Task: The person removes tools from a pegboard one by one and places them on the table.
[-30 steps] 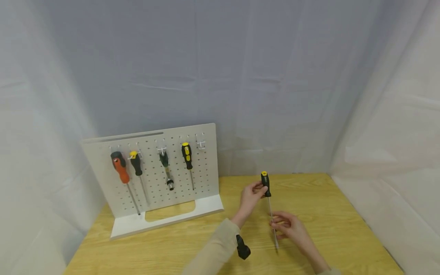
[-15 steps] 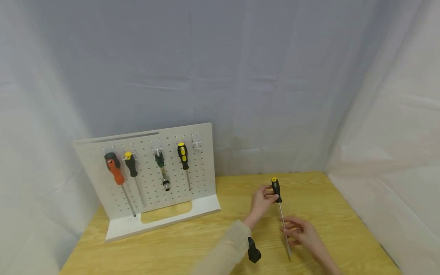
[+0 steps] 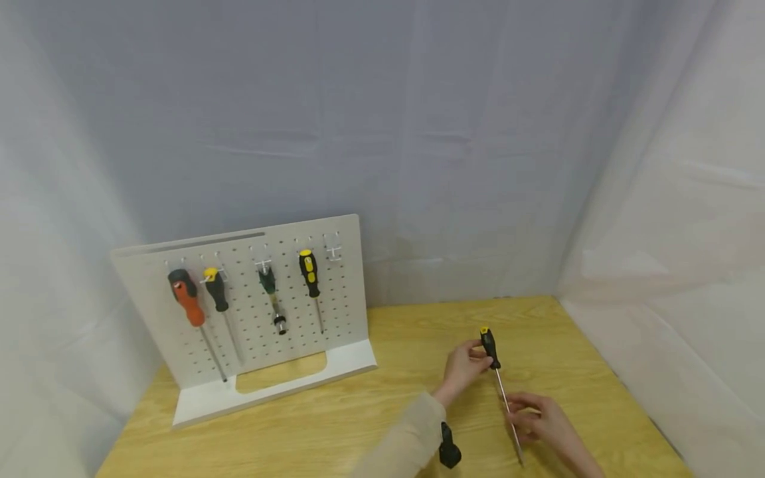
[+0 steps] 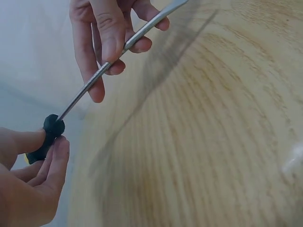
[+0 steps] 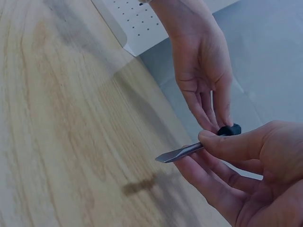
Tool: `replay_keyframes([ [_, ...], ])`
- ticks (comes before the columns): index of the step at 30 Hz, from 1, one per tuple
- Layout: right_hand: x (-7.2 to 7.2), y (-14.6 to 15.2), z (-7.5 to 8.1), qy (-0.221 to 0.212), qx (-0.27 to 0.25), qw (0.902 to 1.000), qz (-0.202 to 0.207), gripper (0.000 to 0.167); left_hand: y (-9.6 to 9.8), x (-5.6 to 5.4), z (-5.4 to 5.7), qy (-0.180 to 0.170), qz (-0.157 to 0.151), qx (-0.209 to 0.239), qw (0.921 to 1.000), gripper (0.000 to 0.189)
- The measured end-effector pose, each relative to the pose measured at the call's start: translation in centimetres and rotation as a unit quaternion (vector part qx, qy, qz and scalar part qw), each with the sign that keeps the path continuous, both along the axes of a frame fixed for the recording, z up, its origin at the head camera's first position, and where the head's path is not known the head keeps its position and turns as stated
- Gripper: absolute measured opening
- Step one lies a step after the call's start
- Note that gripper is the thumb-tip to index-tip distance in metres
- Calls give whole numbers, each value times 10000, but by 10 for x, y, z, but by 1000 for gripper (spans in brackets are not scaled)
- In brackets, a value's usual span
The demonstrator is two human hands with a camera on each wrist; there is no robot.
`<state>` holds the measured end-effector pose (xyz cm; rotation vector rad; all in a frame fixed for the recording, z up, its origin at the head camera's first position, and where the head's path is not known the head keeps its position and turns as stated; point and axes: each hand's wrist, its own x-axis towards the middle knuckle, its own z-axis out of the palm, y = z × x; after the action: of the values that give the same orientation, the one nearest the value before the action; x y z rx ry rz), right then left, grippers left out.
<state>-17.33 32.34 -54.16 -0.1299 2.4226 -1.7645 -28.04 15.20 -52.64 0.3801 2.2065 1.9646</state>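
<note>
A flat-head screwdriver (image 3: 489, 348) with a black handle and yellow end cap is held between both hands, over the right part of the table. My left hand (image 3: 466, 366) pinches its handle between thumb and fingers. Lower down, the thumb and fingers of my right hand (image 3: 540, 419) pinch the steel shaft (image 4: 87, 85). The flat blade tip (image 5: 170, 156) juts out past the right thumb in the right wrist view. In the left wrist view the screwdriver's shadow falls along the wood beneath it.
A white pegboard stand (image 3: 352, 299) is on the left of the wooden table (image 3: 299, 425). An orange screwdriver (image 3: 188, 302), two black-and-yellow ones and a dark green tool (image 3: 267, 282) hang on it. A clear hook (image 3: 333, 247) at its right end holds nothing. White sheets surround the table.
Both hands have moved right and nearer with the screwdriver, keeping their grip on it. The head view has swung slightly right, so the pegboard appears farther left.
</note>
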Motion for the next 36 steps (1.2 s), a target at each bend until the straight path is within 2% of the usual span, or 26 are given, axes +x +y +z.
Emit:
replay_keyframes([
  [5, 2, 5, -5, -223, 194, 9996, -12, 44, 4, 3, -12, 14, -12, -285, 9996, 40],
  [12, 6, 13, -9, -1004, -29, 9949, 27, 44, 7, 9, -22, 260, -273, -913, 9951, 37],
  [16, 12, 15, -10, -1073, -286, 9938, 68, 44, 4, 16, -21, 435, -564, -859, 9938, 32],
  [19, 13, 16, -10, -1071, -275, 9938, 113, 43, 2, 19, -20, 379, -688, -789, 9938, 35],
  [24, 14, 17, -6, -1119, 38, 9937, 66, 42, 4, 20, -20, 20, -675, -874, 9939, 40],
  [29, 15, 16, -7, -1087, 239, 9938, -72, 45, 4, 22, -17, 42, -703, -982, 9927, 36],
  [36, 16, 8, -8, -1019, 612, 9912, -586, 43, 4, 21, -17, 153, -675, -1297, 9891, 41],
])
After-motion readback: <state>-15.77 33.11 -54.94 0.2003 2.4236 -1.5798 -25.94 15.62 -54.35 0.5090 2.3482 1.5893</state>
